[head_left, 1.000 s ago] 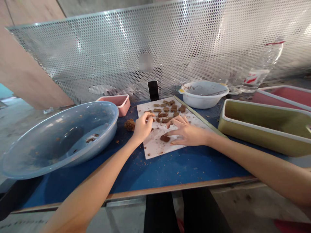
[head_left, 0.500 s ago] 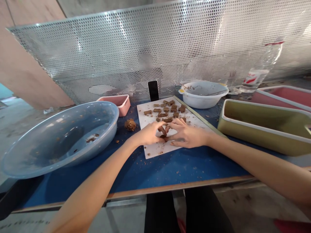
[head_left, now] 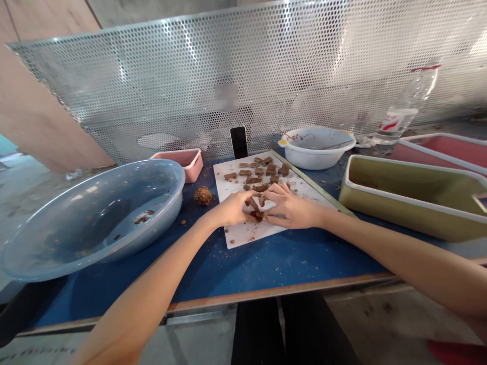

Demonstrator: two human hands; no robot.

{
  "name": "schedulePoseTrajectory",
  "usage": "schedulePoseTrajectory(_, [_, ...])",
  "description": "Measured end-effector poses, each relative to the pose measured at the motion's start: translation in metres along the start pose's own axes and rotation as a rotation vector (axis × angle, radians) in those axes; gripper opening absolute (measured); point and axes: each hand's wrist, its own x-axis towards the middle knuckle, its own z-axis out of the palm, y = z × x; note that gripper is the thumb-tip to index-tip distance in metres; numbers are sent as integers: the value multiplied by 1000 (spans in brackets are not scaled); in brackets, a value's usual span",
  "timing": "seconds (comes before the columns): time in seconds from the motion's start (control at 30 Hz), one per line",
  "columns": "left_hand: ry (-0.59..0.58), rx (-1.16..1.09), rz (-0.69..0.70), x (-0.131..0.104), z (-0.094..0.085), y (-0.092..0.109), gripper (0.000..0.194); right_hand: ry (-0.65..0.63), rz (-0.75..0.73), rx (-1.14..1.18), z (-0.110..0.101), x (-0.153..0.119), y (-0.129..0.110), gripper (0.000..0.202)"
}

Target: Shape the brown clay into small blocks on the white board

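Left hand and right hand are touching a brown piece on the white board, behind the front edge of the table; whether either grip is clenched, I cannot tell. Adjusting seems underway, needing light pressure.

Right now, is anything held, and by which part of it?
The left hand and right hand are at opposite sides of a brown piece; whether they grip it cannot be told.

No readable text, the bottle label too blurred
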Motion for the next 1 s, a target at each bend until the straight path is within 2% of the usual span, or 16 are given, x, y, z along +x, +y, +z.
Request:
schedulePoseTrajectory(0.17, [8,15,0,0,-1,-1,74,4,-28,-27,-2,-1,0,33])
schedulePoseTrajectory(0.33, [-35,-27,-17,-1,-2,-3,75,25,-58,-86,-1,-3,5,41])
schedulePoseTrajectory(0.5, [-1,29,-1,2,-1,-9,80,5,-73,-96,4,-3,7,35])
schedulePoseTrajectory(0.63, [20,78,-17,3,0,-9,81,-25,-101,-113,8,-2,8,39])
schedulePoseTrajectory(0.83, [44,116,-3,3,3,-9,79,-4,-100,-52,3,-1,8,43])
schedulePoseTrajectory(1.0, [54,137,5,3,3,-9,80,-43,-49,-82,3,-1,8,39])
